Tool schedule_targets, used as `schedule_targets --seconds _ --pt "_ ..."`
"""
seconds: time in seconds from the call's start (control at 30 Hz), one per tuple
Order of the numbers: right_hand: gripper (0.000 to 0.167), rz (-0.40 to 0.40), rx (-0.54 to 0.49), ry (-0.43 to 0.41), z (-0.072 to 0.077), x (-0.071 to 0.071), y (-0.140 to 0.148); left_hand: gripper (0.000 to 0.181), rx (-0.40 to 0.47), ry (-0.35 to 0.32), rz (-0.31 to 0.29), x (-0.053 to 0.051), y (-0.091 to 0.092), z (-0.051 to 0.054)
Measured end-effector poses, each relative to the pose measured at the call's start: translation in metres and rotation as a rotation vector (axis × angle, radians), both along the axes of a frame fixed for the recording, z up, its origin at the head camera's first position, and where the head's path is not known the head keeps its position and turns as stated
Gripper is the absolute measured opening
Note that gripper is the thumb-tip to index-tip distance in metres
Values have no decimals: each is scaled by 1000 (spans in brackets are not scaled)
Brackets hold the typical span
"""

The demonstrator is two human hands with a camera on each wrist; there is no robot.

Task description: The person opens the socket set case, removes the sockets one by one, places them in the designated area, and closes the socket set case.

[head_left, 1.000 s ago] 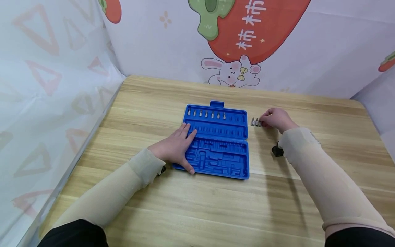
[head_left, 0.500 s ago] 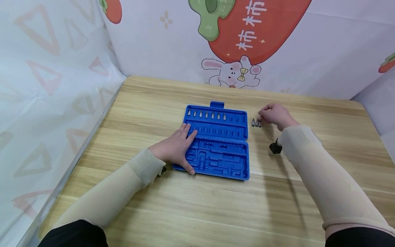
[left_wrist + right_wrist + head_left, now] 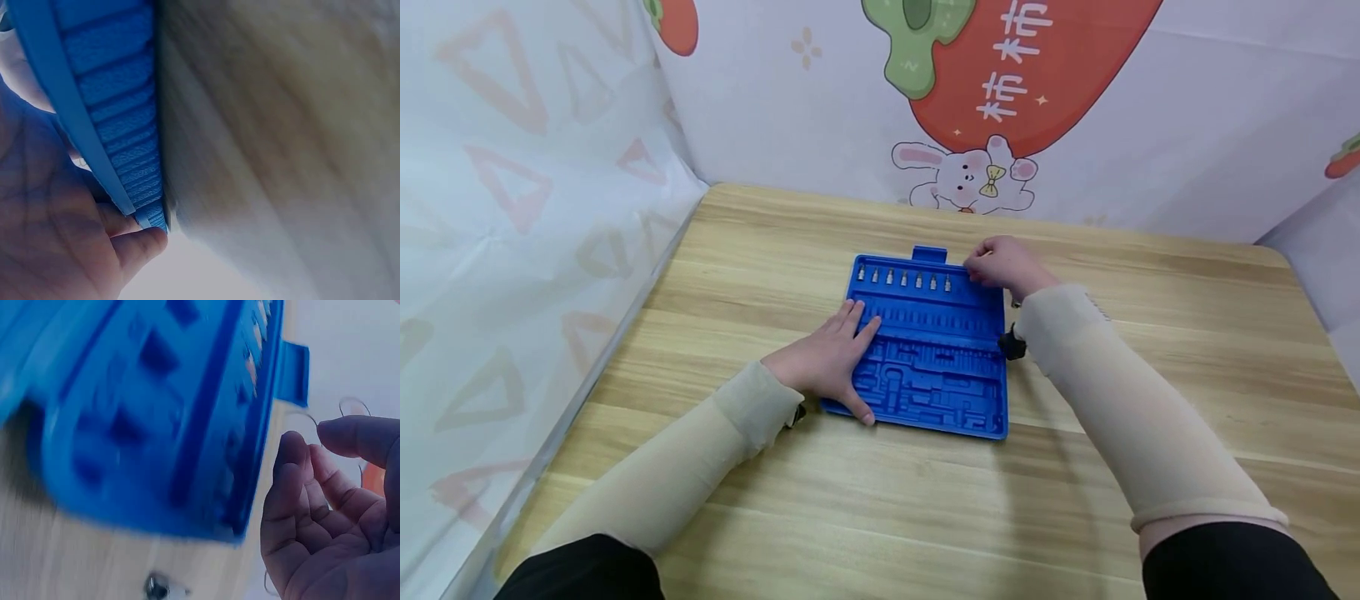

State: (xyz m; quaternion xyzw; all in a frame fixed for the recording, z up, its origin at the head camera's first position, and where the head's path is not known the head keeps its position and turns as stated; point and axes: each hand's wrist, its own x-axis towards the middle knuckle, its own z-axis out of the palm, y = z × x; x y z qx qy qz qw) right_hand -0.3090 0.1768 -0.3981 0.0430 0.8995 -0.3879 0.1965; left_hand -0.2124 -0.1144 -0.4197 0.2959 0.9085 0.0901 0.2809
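Observation:
A blue tool case (image 3: 931,385) lies unfolded on the table. Several small metal socket bits (image 3: 904,279) stand in a row along its upper compartment. My left hand (image 3: 823,354) rests spread over the case's left edge, thumb on the near rim, fingers straight. Over the upper right corner, by the vacant end of that row, my right hand (image 3: 1009,265) pinches a socket bit, almost wholly covered by the fingertips. In the right wrist view the thumb and fingers (image 3: 290,453) come together beside the case's rim. A loose socket bit (image 3: 161,587) lies off the case's right side.
The wooden table (image 3: 760,242) reaches a printed cloth backdrop (image 3: 1120,150) behind and a white cloth (image 3: 550,250) on the left. A latch tab (image 3: 929,255) sticks out from the case's far edge.
My right hand has lifted away from the loose socket bits at the right and moved left over the case's upper right corner. My left hand stays on the case.

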Motion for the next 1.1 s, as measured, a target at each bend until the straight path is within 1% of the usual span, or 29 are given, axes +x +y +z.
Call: schedule_targets --seconds 0.13,0.23,0.43,0.6,0.73,0.93,1.1 --pt "20 77 95 68 -6 -3 -15 148 -7 -2 5 1 0 0" --pt "19 98 144 98 -9 -4 -23 148 -7 -3 12 1 0 -1" --pt "23 48 158 76 -15 -6 -29 149 -2 12 3 0 0 -3" --pt "24 9 162 73 -20 -6 -32 149 -8 14 -4 -1 0 -2" --pt "22 -16 141 63 -19 -6 -33 148 -12 12 2 -1 0 -1" --pt "25 -45 110 42 -18 -7 -32 148 -24 7 3 -2 1 0" --pt "30 -91 73 30 -18 -6 -32 148 -26 5 -6 -2 1 0"
